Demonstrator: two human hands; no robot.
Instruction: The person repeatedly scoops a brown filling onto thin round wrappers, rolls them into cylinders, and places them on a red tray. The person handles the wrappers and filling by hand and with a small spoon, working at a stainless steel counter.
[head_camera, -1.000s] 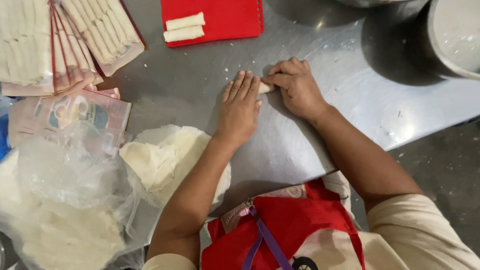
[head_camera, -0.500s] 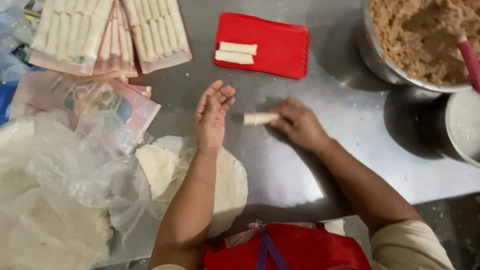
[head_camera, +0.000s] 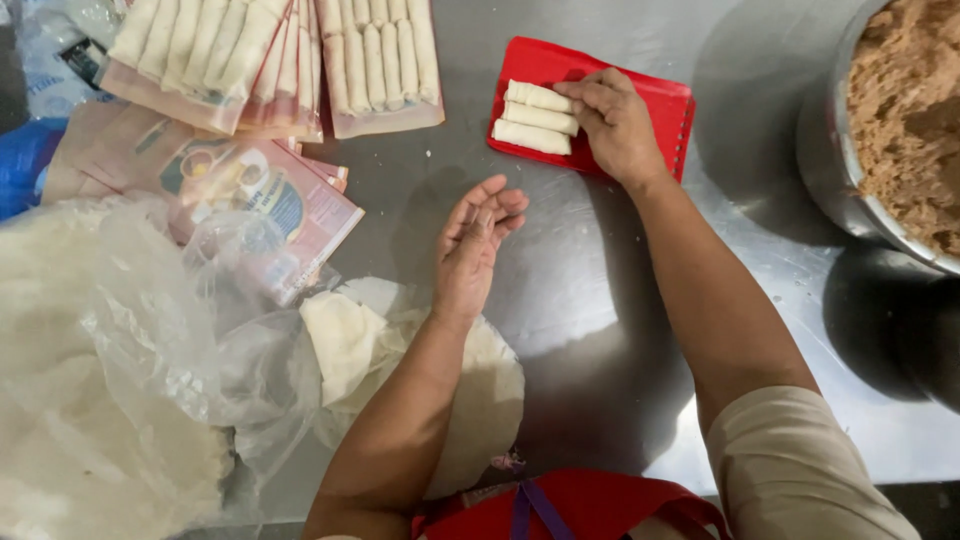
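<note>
Steel tabletop (head_camera: 600, 330), mid-batch: right hand (head_camera: 615, 120) pinching third roll (head_camera: 540, 97) onto red tray (head_camera: 668, 112); left hand (head_camera: 475, 245) spread, empty, above wrappers (head_camera: 350, 335). Filling bowl (head_camera: 850, 190) seemingly full; packed trays (head_camera: 290, 55) behind.

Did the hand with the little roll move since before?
Yes. The right hand carried it up from the bare table onto the red tray.

counts around the red tray

three rolled wrappers (head_camera: 538, 116) lie side by side on one red tray (head_camera: 660, 105); left of the tray sit two open packs of finished rolls (head_camera: 300, 55); right of it one metal bowl of brown filling (head_camera: 900, 110); below it two hands, and one stack of round wrappers (head_camera: 480, 400).
</note>
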